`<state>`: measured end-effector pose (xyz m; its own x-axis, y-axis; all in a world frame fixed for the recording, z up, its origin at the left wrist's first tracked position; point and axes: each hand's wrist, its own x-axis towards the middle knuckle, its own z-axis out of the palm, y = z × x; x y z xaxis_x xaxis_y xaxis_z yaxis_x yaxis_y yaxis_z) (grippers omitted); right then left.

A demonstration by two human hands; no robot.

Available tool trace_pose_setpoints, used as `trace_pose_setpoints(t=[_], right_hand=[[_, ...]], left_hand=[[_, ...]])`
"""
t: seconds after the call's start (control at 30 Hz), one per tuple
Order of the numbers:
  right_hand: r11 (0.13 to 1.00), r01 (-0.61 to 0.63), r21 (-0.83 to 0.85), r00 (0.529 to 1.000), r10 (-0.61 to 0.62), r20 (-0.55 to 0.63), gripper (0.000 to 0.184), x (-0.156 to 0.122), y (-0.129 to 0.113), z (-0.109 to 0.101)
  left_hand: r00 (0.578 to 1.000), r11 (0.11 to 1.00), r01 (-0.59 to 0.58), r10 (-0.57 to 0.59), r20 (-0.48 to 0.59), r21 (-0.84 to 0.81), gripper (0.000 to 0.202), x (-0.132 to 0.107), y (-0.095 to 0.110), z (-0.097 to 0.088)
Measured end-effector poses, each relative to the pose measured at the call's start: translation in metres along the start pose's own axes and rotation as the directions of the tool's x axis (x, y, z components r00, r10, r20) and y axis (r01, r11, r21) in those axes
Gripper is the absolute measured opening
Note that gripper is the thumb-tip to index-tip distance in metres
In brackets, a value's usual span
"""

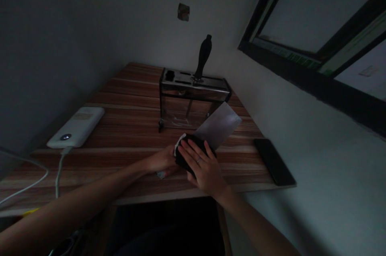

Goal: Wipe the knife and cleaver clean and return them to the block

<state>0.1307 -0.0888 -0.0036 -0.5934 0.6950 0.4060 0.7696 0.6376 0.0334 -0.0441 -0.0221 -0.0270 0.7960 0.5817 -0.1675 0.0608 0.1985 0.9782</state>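
Note:
A cleaver with a broad grey blade [219, 125] slants up to the right over the table's front half. My left hand [164, 160] is closed at the lower end of the cleaver, its fingers partly hidden; a pale greyish end [161, 174] shows beneath it. A black cloth [183, 160] with a whitish edge covers the lower part of the blade. My right hand [203, 165], wearing a ring, lies over the cloth and presses it against the blade, fingers stretched together. Just behind stands a knife holder [196, 87] with a metal top and clear front; a black handle [204, 54] rises from it.
The wood-grain table [126, 99] meets walls on both sides. At the left lies a white power bank [76, 127] with a cable [58, 171] plugged in. A black phone [274, 162] rests near the right edge. A dark-framed window [301, 58] is on the right wall.

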Motion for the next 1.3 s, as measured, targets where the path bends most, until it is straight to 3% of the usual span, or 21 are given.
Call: trace_pose_setpoints(t=[0.3,0.9,1.3], right_hand=[[0.995,-0.048,-0.088,0.999,0.046,-0.024,0.059,0.003,0.024,-0.006],[0.96,-0.242,-0.138,0.954,0.21,-0.212,0.058,0.018,0.085,-0.039],[0.934,-0.339,-0.116,0.91,0.293,-0.295,0.062,0.019,0.085,-0.038]], left_hand=[[0.998,0.998,0.068,-0.068,0.011,-0.017,0.033,-0.001,0.012,0.005],[0.994,0.991,0.103,-0.099,0.051,-0.081,0.031,-0.004,0.018,0.007],[0.994,0.995,0.088,-0.085,0.073,-0.036,0.032,-0.005,0.017,0.006]])
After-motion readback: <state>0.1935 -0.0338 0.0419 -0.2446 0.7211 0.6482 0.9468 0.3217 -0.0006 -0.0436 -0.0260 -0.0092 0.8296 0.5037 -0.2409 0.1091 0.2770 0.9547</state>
